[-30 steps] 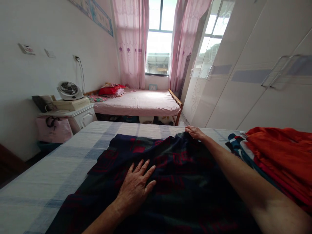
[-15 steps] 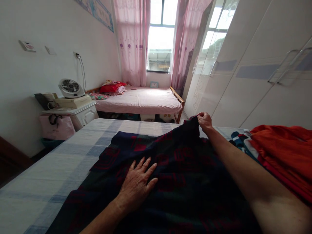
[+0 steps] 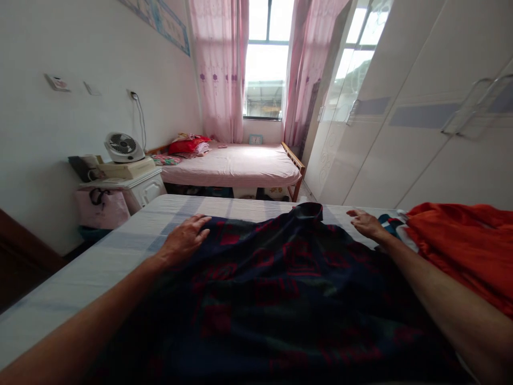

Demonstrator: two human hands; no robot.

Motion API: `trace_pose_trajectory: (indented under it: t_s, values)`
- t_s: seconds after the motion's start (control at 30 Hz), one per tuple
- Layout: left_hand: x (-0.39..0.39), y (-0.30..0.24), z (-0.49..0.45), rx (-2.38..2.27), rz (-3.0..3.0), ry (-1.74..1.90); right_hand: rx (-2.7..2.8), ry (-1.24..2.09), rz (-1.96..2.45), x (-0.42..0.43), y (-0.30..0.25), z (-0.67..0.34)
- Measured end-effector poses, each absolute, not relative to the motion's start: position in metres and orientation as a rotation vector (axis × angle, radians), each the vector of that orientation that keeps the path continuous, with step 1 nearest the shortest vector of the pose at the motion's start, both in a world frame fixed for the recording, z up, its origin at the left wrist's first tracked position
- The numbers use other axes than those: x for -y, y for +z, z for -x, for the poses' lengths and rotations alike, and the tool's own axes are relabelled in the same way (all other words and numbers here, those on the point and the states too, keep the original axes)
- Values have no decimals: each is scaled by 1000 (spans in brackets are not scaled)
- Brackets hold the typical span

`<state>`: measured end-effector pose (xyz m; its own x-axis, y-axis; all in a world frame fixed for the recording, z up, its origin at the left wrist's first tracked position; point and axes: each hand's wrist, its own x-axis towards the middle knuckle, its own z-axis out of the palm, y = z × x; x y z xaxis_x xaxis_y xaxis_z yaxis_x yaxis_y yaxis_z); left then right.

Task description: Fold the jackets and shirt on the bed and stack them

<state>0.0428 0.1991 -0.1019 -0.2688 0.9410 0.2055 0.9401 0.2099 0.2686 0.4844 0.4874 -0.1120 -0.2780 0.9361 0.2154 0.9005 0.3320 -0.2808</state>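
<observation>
A dark collared shirt [image 3: 276,299], navy and green with red square patterns, lies spread over the bed in front of me. Its collar [image 3: 308,211] stands up a little at the far edge. At the shirt's far left corner is my left hand [image 3: 185,236], fingers stretched forward and thumb apart, touching or just over the cloth. My right hand [image 3: 366,224] hovers beside the far right shoulder of the shirt, fingers parted and holding nothing. Both forearms reach in from the lower corners, and the near part of the shirt runs out of view.
Orange folded clothes [image 3: 460,235] are piled to the right on the striped bedsheet [image 3: 80,289]. Beyond stand a pink-covered bed [image 3: 240,163] and a nightstand [image 3: 146,187] bearing a small fan [image 3: 123,147]. White wardrobe doors [image 3: 401,160] line the right side.
My right hand has let go of the collar and moved right. My left hand has slid from the shirt's middle to its far left corner. The collar has dropped lower.
</observation>
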Motion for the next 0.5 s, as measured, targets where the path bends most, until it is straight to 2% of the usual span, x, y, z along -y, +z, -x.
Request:
trace_pose_trajectory:
  t_s: [0.13, 0.3, 0.5]
  values:
    - [-236, -117, 6, -2445, -1801, 522, 2420, 380, 1568, -481, -118, -502]
    - [-256, -124, 22, -2380, -1707, 530, 2505, 547, 1560, -481, -125, -508]
    - [-256, -121, 32, -2588, -1377, 679, 2490, 343, 1623, -487, -140, -509]
